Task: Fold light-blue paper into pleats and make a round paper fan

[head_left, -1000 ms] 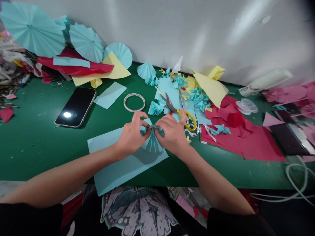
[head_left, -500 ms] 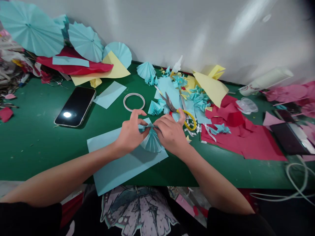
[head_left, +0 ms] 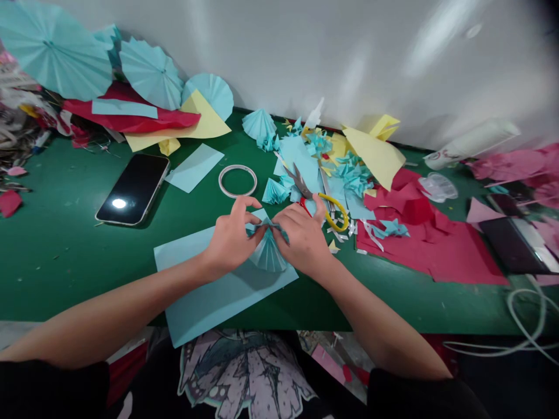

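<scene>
Between both hands is a pleated blue paper fan (head_left: pixel 269 255), its folds spreading toward me. My left hand (head_left: pixel 233 235) pinches its upper left part between thumb and fingers. On the other side, my right hand (head_left: pixel 301 233) grips the upper right part, with thumb and fingers closed on the pleats. The fingers hide some of the fan's top. Below the hands lies a flat light-blue paper sheet (head_left: pixel 209 297) on the green table (head_left: pixel 56 267). Scissors (head_left: pixel 336 212) with yellow and red handles rest just beyond my right hand.
A roll of tape (head_left: pixel 222 185) and a phone (head_left: pixel 133 189) lie to the left. Large blue paper fans (head_left: pixel 56 58) lean on the back wall. Blue scraps (head_left: pixel 349 174), yellow paper (head_left: pixel 378 157) and red paper (head_left: pixel 467 256) spread to the right, near a white cable (head_left: pixel 522 326).
My right fingers have shifted slightly on the fan's pleats, and a bit more of the folded paper shows between the hands. Everything else looks the same.
</scene>
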A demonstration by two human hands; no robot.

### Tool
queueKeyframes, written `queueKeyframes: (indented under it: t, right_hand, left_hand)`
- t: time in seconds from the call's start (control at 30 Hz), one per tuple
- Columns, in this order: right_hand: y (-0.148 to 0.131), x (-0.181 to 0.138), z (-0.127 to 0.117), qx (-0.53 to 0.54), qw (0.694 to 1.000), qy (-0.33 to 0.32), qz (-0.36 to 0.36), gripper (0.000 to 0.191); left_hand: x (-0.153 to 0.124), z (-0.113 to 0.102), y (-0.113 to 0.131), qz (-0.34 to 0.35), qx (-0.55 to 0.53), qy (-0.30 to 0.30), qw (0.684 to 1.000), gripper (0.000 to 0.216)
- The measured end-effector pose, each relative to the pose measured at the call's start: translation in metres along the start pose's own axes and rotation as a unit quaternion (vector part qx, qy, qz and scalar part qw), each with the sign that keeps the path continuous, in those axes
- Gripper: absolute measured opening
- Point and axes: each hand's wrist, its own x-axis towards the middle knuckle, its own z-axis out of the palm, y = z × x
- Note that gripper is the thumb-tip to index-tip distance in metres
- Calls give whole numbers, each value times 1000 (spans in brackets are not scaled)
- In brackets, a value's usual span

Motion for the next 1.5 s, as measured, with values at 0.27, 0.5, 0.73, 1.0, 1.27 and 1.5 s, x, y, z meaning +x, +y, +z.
queueKeyframes:
  t: [0.27,0.5,0.73,1.0,1.27,1.5]
  right_hand:
    - [7,-1,-2,50,997,-24,46,14]
    - [19,4,-2,75,987,-80,117,16]
    - [21,6,-2,109,984,-89,108,17]
    - [18,4,-7,140,984,-75,79,28]
    - [9,7,-10,169,965,-150,130,39]
    - [10,6,-7,181,966,-144,117,38]
  left_hand:
    - [5,-3,-4,-25,10,14,1000,32]
    - [13,-10,-13,-76,-23,-24,997,33]
    - [18,-16,-10,-76,-49,-143,986,29]
    - [20,-22,-8,-89,-61,-202,973,29]
    - [18,-18,-9,-60,-48,-188,979,17]
    - [17,-21,-7,-46,5,-199,979,28]
